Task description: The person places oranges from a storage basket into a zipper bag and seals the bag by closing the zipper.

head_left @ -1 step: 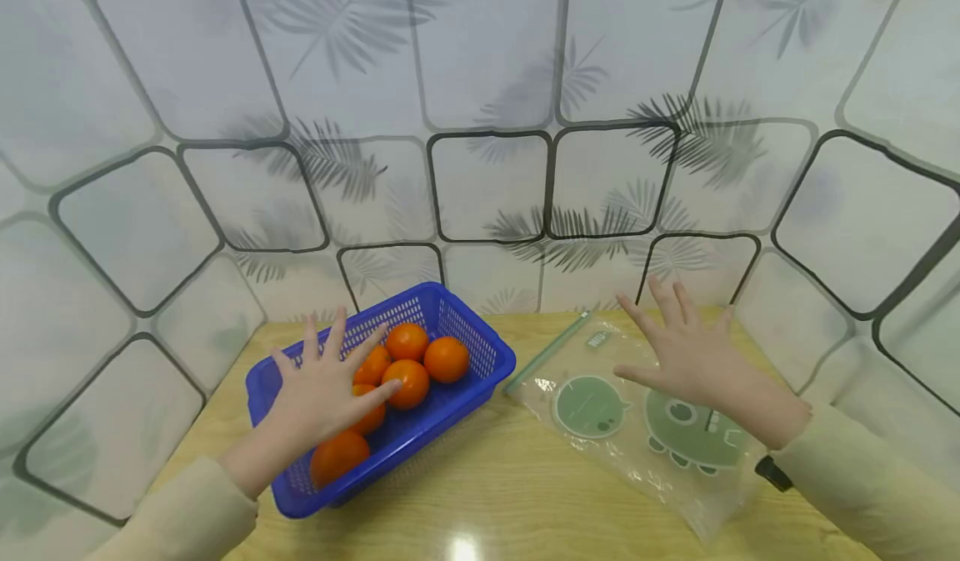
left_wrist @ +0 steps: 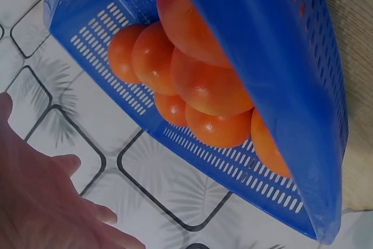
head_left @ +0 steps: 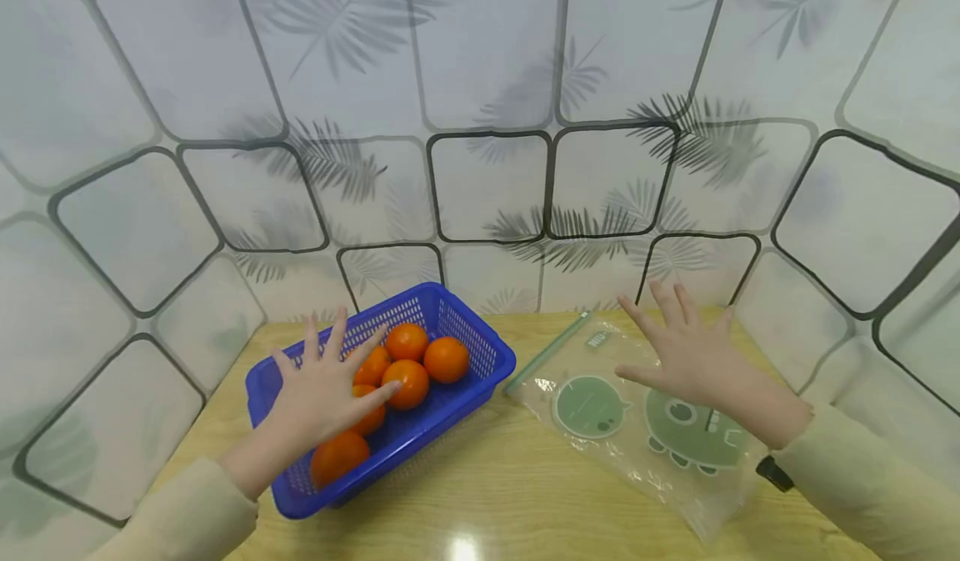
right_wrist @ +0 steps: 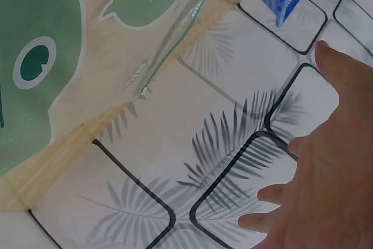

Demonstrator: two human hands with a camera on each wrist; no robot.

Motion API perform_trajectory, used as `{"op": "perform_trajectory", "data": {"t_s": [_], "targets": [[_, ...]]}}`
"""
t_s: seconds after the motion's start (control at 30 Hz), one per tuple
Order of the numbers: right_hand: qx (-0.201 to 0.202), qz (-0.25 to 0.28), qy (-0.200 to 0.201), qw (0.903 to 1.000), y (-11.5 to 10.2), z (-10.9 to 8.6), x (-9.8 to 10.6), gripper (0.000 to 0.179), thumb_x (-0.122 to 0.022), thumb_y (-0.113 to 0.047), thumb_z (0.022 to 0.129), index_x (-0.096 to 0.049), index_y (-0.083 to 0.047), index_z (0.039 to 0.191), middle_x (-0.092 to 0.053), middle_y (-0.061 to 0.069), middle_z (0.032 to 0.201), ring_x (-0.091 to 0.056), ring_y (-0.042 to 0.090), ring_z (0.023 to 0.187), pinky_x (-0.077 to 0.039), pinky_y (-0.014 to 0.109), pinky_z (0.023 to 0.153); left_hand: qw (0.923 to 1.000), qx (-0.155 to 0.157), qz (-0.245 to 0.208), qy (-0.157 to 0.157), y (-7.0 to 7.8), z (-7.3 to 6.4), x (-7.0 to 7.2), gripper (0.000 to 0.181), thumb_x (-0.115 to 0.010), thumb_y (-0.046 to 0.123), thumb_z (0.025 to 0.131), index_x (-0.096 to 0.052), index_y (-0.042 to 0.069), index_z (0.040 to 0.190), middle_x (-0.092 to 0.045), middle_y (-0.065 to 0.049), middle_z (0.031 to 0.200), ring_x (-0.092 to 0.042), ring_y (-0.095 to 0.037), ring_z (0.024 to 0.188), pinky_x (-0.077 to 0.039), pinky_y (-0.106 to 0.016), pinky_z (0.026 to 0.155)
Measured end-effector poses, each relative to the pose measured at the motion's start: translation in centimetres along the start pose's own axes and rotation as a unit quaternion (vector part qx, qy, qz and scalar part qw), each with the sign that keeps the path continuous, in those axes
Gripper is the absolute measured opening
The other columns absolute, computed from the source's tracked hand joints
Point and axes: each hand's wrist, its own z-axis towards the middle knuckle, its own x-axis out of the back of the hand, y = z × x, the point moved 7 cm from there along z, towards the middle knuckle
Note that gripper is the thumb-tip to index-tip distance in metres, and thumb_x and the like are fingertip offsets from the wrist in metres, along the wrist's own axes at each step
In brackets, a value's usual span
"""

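My left hand (head_left: 318,394) hovers over the left part of a blue plastic basket (head_left: 438,428), its fingers spread and holding nothing. Several oranges (head_left: 407,384) lie in the basket, some of them partly behind that hand. To the right, my right hand (head_left: 693,361), also spread and without a grip on anything, is above a clear zip bag (head_left: 590,408) printed with green cartoon shapes. The bag lies flat, its green zip edge toward the basket. In the left wrist view the oranges (left_wrist: 213,88) sit against the slotted basket wall, apart from the fingers.
A light wood tabletop (head_left: 480,494) carries the basket and the bag. Behind and on both sides stand pale walls (head_left: 487,186) with dark rounded outlines and grey leaf prints. A dark band (head_left: 774,473) shows by the right sleeve.
My right hand is very slightly lower. Nothing else visibly differs.
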Motion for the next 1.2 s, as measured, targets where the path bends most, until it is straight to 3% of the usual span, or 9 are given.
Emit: {"op": "perform_trajectory", "data": {"t_s": [0.3, 0.63, 1.0, 1.2], "targets": [[-0.021, -0.004, -0.017, 0.9996, 1.1, -0.1, -0.9, 0.107, -0.061, -0.078, 0.091, -0.013, -0.026, 0.172, 0.003, 0.028, 0.175, -0.005, 0.065, 0.156, -0.006, 0.101, 0.096, 0.9999, -0.001, 0.005, -0.01, -0.7, 0.6, -0.8, 0.085, -0.048, 0.08, 0.096, -0.034, 0.035, 0.167, -0.005, -0.026, 0.177, -0.001, -0.068, 0.156, 0.002, -0.098, 0.103], [-0.024, -0.005, -0.034, 0.9991, 1.2, 0.7, -1.5, 0.109, -0.058, -0.081, 0.09, -0.008, -0.029, 0.172, 0.004, 0.028, 0.176, -0.003, 0.063, 0.157, -0.004, 0.101, 0.097, 0.9999, -0.001, 0.007, -0.009, -1.3, 0.8, -0.8, 0.084, -0.052, 0.077, 0.097, -0.036, 0.032, 0.166, -0.006, -0.026, 0.177, 0.002, -0.066, 0.157, -0.001, -0.098, 0.104], [-0.009, -0.001, -0.026, 0.9996, 0.2, 2.1, -1.6, 0.103, -0.062, -0.074, 0.093, -0.015, -0.025, 0.172, -0.001, 0.029, 0.175, -0.001, 0.061, 0.158, 0.002, 0.097, 0.103, 0.9987, -0.023, 0.031, 0.032, -3.0, 0.3, -0.4, 0.079, -0.058, 0.07, 0.097, -0.047, 0.025, 0.161, -0.023, -0.03, 0.172, -0.008, -0.063, 0.157, -0.006, -0.09, 0.114], [0.004, -0.012, -0.015, 0.9998, -0.5, 2.9, -1.8, 0.101, -0.061, -0.074, 0.094, -0.02, -0.023, 0.171, -0.006, 0.03, 0.175, -0.006, 0.061, 0.158, -0.011, 0.098, 0.102, 0.9987, -0.02, 0.03, 0.036, -4.2, 0.1, -0.5, 0.076, -0.06, 0.065, 0.099, -0.048, 0.022, 0.16, -0.023, -0.032, 0.171, -0.012, -0.065, 0.156, -0.01, -0.09, 0.114]]}}
